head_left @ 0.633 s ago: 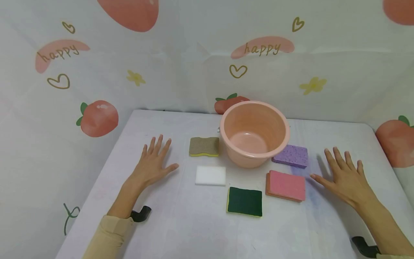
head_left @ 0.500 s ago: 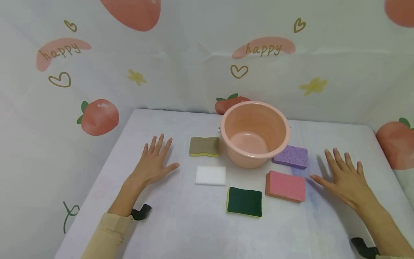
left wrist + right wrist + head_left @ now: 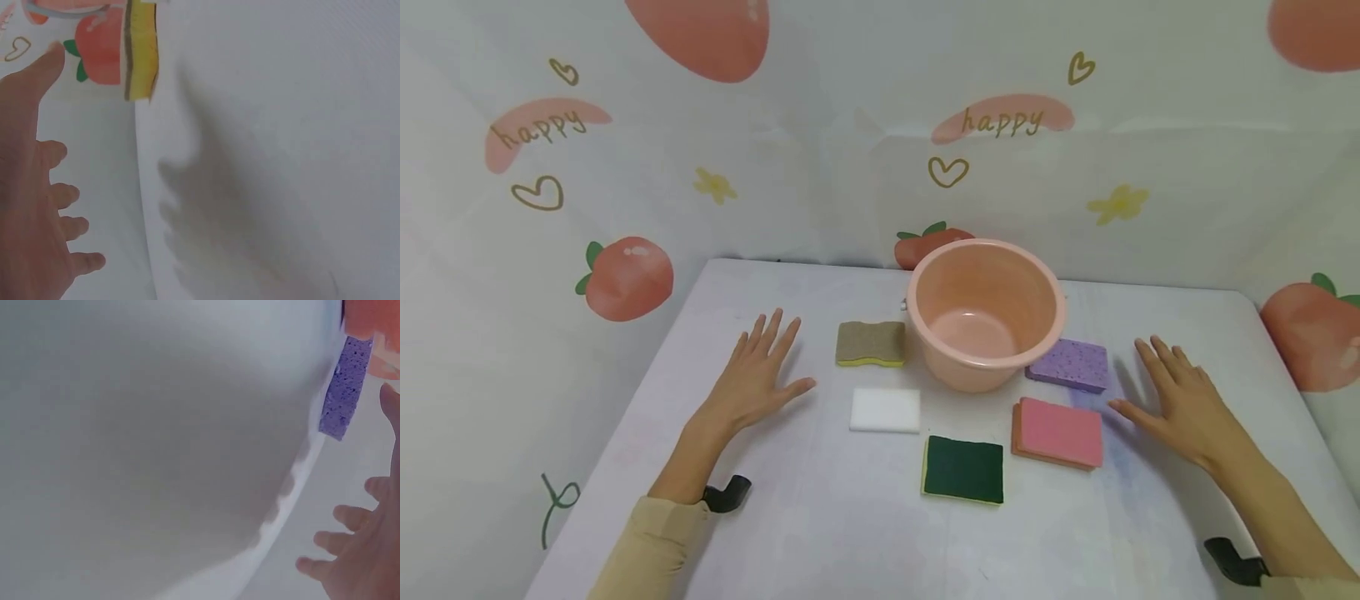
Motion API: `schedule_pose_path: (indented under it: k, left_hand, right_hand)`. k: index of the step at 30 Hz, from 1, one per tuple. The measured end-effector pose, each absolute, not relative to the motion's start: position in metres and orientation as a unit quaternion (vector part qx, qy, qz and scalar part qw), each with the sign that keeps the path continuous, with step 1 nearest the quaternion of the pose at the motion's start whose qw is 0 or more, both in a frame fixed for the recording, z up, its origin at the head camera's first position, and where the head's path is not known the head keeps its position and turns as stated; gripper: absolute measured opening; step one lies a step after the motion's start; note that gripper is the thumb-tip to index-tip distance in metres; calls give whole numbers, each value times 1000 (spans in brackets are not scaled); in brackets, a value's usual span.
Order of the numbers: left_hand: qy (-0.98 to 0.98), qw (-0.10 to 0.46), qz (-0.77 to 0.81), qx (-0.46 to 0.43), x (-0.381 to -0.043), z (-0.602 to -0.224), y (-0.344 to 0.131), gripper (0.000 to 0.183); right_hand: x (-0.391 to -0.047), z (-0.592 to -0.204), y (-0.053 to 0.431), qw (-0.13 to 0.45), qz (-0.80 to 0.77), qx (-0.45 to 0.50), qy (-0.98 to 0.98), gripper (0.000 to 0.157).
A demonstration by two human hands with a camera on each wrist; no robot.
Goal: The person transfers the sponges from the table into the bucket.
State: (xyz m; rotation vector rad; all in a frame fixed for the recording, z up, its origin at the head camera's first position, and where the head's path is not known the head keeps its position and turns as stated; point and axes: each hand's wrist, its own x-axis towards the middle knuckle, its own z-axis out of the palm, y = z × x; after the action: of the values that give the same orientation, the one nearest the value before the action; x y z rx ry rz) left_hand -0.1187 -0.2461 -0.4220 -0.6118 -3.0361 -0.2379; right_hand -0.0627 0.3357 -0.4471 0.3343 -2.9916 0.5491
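My left hand (image 3: 751, 385) hovers over the left part of the table with its fingers spread, holding nothing. Nearest to it are a tan and yellow sponge (image 3: 871, 342) and a flat white sponge (image 3: 885, 410). On the other side my right hand (image 3: 1183, 408) is held above the table, fingers extended and free of any object. Its thumb points toward a pink sponge (image 3: 1060, 432), which lies over an orange-brown layer. A purple speckled sponge (image 3: 1070, 364) sits behind that, partly under the bucket's rim. Front and centre lies a dark green scouring sponge (image 3: 963, 470) with a yellow underside.
A peach-coloured bucket (image 3: 972, 367) stands upright at the back of the table, its inside bare. Behind the white table (image 3: 820, 533) hangs a printed cloth (image 3: 820, 100) with fruit and hearts. Black wrist pieces (image 3: 727, 494) sit by both sleeves.
My right hand has shifted slightly left, and its fingers have drawn closer together. The left hand stays nearly where it was. The whole head view has moved a little.
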Motion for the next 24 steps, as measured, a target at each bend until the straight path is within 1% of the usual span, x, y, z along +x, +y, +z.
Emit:
schedule_pose_path:
  k: [6,9,18,24]
  left_hand:
    - [-966,13,-134,-222,-121,-417,-236,87]
    - [-963,13,-146,-224,-123,-414,-231,87]
    - [-956,35,-174,-234,-130,-408,-219,91]
    - [-947,27,-216,-237,-135,-404,-205,90]
  right_hand:
    - [-71,-445,324,14,224,118,-967,97]
    - [-73,-442,321,19,226,126,-966,97]
    - [-84,-437,317,28,249,155,-956,100]
    - [-92,-438,318,20,299,162,-940,100]
